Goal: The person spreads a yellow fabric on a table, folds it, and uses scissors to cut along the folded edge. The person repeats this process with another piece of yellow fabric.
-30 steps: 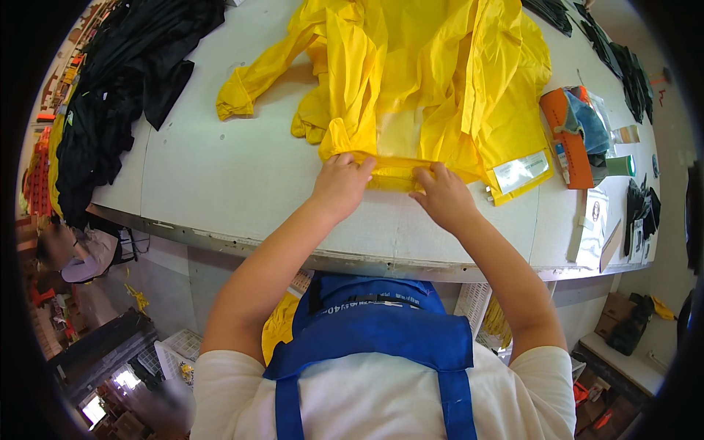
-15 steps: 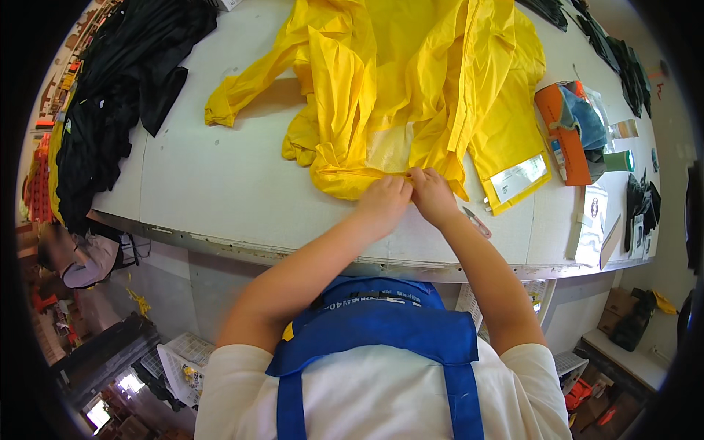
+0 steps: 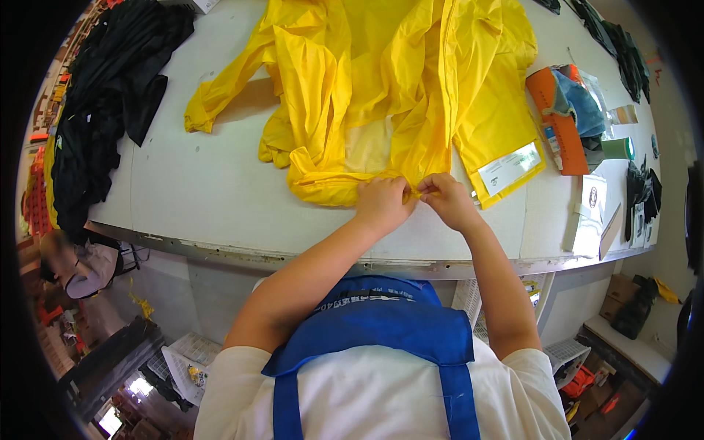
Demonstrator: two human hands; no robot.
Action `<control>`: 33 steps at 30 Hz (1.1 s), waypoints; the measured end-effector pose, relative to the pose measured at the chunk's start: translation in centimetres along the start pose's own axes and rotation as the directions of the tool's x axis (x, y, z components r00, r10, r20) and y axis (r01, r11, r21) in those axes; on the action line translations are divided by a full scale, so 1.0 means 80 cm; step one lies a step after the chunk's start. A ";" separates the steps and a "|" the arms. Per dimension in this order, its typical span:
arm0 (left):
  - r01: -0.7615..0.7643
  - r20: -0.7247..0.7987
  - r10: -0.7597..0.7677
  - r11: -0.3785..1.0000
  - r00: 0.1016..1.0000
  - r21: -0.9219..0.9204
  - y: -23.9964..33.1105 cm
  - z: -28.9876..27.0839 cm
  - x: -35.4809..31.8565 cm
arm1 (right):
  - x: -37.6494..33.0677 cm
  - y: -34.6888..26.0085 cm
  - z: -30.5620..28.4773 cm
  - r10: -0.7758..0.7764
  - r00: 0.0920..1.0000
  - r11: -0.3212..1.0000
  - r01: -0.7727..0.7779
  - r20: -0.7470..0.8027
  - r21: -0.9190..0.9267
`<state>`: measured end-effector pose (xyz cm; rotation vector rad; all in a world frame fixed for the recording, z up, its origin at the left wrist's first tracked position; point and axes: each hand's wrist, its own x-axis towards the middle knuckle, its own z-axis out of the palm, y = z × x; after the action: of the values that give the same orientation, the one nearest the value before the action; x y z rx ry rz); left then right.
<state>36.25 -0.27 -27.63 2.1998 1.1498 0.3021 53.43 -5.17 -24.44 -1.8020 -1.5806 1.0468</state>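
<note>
Both hands [image 3: 383,204] [image 3: 449,203] pinch the yellow garment [image 3: 367,92] with narrowed fingers [image 3: 433,182]; an orange box [image 3: 555,136] beside it holds blue cloth [image 3: 579,108].

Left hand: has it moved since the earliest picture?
Yes: the left hand has moved to the right, closer to the orange box.

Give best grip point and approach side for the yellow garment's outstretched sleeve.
Probably pinch its loose end, coming from the left: the sleeve juts that way over the white table, apart from the bunched near edge at the left hand, and its limp cloth offers no rigid handle.
</note>
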 end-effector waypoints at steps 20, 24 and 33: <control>-0.008 -0.293 0.025 0.998 0.956 0.060 -0.012 -0.071 -0.003 | 0.002 -0.037 0.001 -0.511 0.851 0.773 0.394 -0.120 -0.496; -0.012 -0.254 0.015 1.000 0.967 0.013 -0.014 -0.081 -0.010 | 0.002 -0.053 0.001 -0.582 0.805 0.702 0.422 -0.119 -0.574; -0.063 -0.272 0.072 0.997 0.959 0.043 0.010 -0.074 -0.024 | -0.004 -0.068 0.008 -0.534 0.845 0.677 0.399 -0.039 -0.619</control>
<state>32.86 0.39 -22.38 2.2813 1.2326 0.6376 49.76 -4.53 -20.39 -1.6212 -2.2233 0.0888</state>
